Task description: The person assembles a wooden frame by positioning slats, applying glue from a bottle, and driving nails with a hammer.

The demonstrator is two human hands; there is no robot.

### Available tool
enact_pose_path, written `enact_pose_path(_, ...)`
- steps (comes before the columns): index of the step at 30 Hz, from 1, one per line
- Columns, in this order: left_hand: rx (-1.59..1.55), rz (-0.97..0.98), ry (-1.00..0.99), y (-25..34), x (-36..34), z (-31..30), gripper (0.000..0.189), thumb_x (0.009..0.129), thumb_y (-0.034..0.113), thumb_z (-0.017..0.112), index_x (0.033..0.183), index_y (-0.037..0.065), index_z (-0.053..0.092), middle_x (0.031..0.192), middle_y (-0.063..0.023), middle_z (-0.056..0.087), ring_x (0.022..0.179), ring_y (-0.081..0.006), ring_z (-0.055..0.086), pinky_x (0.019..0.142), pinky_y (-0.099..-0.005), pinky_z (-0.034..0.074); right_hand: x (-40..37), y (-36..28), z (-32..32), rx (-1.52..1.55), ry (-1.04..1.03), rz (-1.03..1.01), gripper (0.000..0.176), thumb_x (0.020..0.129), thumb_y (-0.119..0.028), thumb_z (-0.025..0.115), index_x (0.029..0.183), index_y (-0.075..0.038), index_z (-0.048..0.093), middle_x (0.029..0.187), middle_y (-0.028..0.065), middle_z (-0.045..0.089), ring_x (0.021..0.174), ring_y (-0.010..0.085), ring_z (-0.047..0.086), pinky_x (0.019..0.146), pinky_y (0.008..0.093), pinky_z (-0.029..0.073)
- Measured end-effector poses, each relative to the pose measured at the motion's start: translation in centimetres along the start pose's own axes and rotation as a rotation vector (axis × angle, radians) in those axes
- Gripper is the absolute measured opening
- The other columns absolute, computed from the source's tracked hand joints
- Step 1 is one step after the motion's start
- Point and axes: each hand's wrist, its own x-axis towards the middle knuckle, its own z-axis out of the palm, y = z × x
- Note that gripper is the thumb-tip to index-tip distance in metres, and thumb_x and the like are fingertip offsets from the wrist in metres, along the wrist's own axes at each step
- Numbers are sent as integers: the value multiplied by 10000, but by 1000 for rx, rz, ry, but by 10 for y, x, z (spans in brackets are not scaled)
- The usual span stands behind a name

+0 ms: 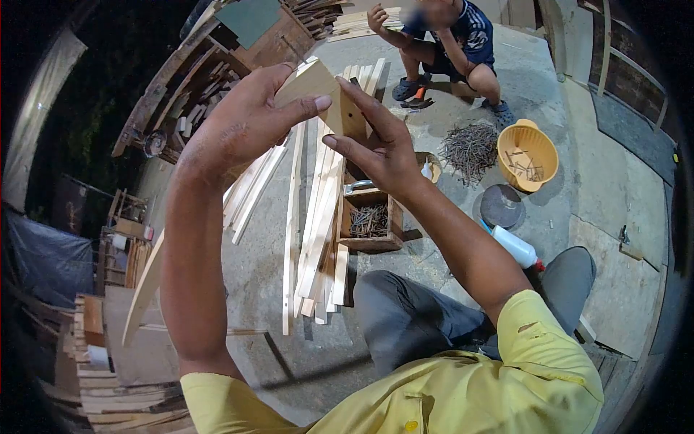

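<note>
A pale wooden piece [312, 88] with small dark holes in its side is held up in front of me between both hands. My left hand [249, 116] is closed on its left side, the thumb lying across its front. On the right side, my right hand [376, 141] pinches the piece with thumb and fingers. Below the hands, a wooden box [374, 220] full of nails stands on the floor beside long pale wood strips [318, 217].
A person [463, 43] squats at the top. Loose nails [470, 150] lie in a pile beside a yellow basin [529, 152]. Nearer my knees are a round dark disc [502, 206] and a white bottle [515, 247]. Stacked wood [130, 398] is at the lower left.
</note>
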Motion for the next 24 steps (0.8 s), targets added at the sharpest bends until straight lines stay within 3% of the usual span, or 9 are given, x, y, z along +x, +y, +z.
enact_pose_path(3,-23,19,10,2,-1,1,609,802,544,729,1107,24,641,740,-52,602,628,-108,542,547,-247,443,2,0,-3,32,-41,48,720,844,-123,758,1467,-117,398,1374,145,527,1203,196,548,997,352,471)
enact_pose_path(6,-10,16,20,-1,0,0,607,807,536,728,1105,15,638,728,-49,596,620,-103,536,539,-240,438,4,-3,-7,26,-48,-9,633,886,-140,715,1445,-106,421,1295,140,566,1159,199,575,975,332,483)
enact_pose_path(8,-7,31,-49,0,2,-3,579,819,510,731,1102,13,637,737,-53,602,619,-101,533,539,-238,443,9,-17,-9,285,-65,274,487,941,-237,645,1383,-106,487,1129,116,634,1010,177,613,896,339,508)
enact_pose_path(11,-62,86,-76,-11,6,-2,558,831,481,733,1112,9,634,751,-52,607,623,-98,536,538,-241,447,19,-23,-11,363,-53,347,414,992,-322,562,1312,-60,535,1087,105,635,984,148,605,854,321,506)
enact_pose_path(15,-44,109,-114,-12,6,-7,576,830,468,736,1140,-4,621,814,-81,630,688,-117,581,586,-257,486,31,-18,-10,324,-69,258,408,1008,-360,526,1274,-53,561,1077,110,640,968,144,611,835,313,509)
enact_pose_path(20,34,191,-114,-13,7,-9,639,769,427,798,1181,-17,598,962,-151,647,869,-215,643,790,-344,536,36,-7,-8,255,-82,231,400,1002,-380,534,1216,-46,587,1027,99,654,938,134,616,809,298,514)
enact_pose_path(24,34,233,-67,-15,4,-6,654,746,418,819,1181,-18,599,941,-143,649,876,-231,645,810,-365,531,36,-13,-6,199,-59,216,393,1005,-374,531,1207,-42,591,1023,100,658,952,135,611,829,302,495)
